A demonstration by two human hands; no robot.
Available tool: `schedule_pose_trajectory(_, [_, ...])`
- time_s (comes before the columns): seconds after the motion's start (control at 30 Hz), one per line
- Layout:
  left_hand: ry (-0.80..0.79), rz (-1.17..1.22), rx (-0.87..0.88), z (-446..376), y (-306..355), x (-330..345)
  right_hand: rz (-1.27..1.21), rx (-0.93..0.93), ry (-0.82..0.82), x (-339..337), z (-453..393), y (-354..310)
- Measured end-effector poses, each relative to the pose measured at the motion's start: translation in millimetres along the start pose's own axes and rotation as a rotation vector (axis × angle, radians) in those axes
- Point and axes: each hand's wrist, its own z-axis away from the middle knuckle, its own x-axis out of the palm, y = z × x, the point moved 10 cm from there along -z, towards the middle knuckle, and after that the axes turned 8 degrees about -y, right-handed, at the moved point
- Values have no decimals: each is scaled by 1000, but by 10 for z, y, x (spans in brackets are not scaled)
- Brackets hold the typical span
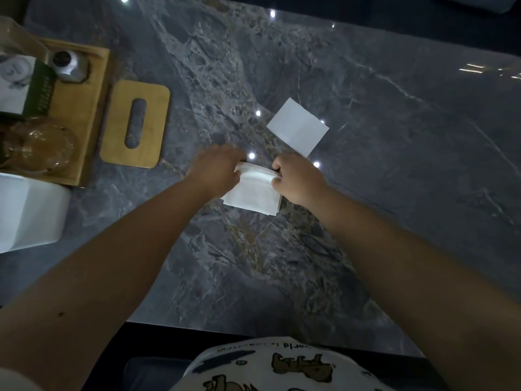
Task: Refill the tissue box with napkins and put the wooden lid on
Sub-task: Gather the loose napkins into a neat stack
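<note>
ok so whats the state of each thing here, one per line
napkin stack: gripped by both hands
left hand: closed on stack
right hand: closed on stack
single napkin: flat, alone on table
wooden lid: off, flat on table
tissue box: lidless, beside tray

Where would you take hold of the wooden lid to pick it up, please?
The wooden lid lies flat on the marble table, so fingers cannot get underneath. Its right long edge is free, while the left edge sits close against the wooden tray. I would come from the right, tip that edge up, then pinch it; the centre slot is another possible hold.
</note>
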Motion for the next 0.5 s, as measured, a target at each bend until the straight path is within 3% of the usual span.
schedule_pose_trajectory(0.27, [4,4,-16,18,-23,-21,-102,-42,-41,-37,56,-80])
schedule_pose_trajectory(0.5, [55,269,75,61,-2,-140,-269,-103,-21,-134,207,3])
